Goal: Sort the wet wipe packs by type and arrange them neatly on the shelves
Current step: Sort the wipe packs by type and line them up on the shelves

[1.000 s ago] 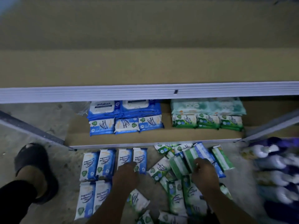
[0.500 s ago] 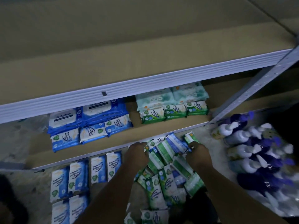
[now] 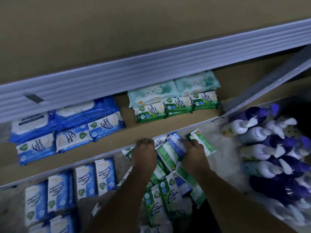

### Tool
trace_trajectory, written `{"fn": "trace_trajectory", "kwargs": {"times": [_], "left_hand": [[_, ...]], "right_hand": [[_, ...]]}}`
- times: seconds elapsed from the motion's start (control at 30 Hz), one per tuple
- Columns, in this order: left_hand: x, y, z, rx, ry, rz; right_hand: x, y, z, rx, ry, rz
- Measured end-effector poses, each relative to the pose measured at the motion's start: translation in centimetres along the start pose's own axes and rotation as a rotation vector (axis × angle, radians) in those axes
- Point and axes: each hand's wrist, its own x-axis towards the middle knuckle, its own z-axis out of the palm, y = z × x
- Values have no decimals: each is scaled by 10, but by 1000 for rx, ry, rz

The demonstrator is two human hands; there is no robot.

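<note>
My left hand (image 3: 145, 153) and my right hand (image 3: 195, 154) grip a bundle of green and blue wet wipe packs (image 3: 169, 153) from either side, just below the front edge of the lower shelf (image 3: 116, 140). Fingers of both hands curl over the bundle. A loose heap of green packs (image 3: 159, 200) lies on the floor under my forearms. Blue packs (image 3: 94, 179) lie in rows on the floor to the left. On the shelf, small blue packs (image 3: 72, 137) sit in front of large blue packs (image 3: 84, 111), and small green packs (image 3: 151, 112) in front of large teal packs (image 3: 151, 93).
A pile of white and purple pump bottles (image 3: 269, 148) lies on the floor at the right. A grey metal shelf post (image 3: 269, 81) slants beside it. The upper shelf's white edge (image 3: 151, 69) overhangs the lower shelf. Bare board runs along the lower shelf's front.
Both hands have moved from the floor packs up toward the shelf edge and closed around the bundle. The view has swung right, bringing the bottles into sight.
</note>
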Motion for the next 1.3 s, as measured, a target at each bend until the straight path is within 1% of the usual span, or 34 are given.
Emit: {"fn": "trace_trajectory", "kwargs": {"times": [0.07, 0.17, 0.27, 0.4, 0.53, 0.63, 0.7, 0.77, 0.87, 0.93, 1.0, 1.1, 1.17, 1.23, 1.27, 1.3], "left_hand": [[-1, 6, -2, 56, -6, -23], [-2, 10, 0, 116, -3, -43], [-3, 7, 5, 123, -5, -33], [1, 1, 10, 81, -6, 31], [0, -1, 8, 29, -69, 45], [-7, -3, -5, -3, -129, 3], [-17, -4, -17, -16, -149, -22], [-31, -8, -31, -20, -142, -38], [-59, -17, -51, -73, -83, -71], [-82, -26, -62, -181, -53, -116], [-108, -35, -72, -368, -15, -188], [-149, -45, -87, -660, 76, -244], [-173, -55, -89, -882, 117, -327], [-194, -64, -89, -1164, 98, -440], [-204, -68, -87, -1295, 87, -500], [-215, -72, -84, -1412, 96, -549]], "right_hand": [[0, -5, 3, -95, -41, 42], [2, -8, 7, -169, -28, 40], [7, -5, 6, -194, -33, 42], [11, -5, 4, -176, -73, 58], [6, -7, -6, -70, -73, 90], [-4, -10, -17, -10, -69, 136], [-14, -12, -24, 32, -58, 198], [-24, -15, -28, 153, -58, 274], [-43, -18, -31, 333, -13, 316], [-56, -25, -35, 409, 17, 329], [-73, -35, -42, 470, 41, 329], [-99, -54, -52, 694, 10, 299], [-120, -68, -57, 916, -62, 352], [-141, -81, -51, 1257, -214, 491], [-154, -88, -50, 1376, -271, 528], [-164, -93, -47, 1477, -300, 524]]}}
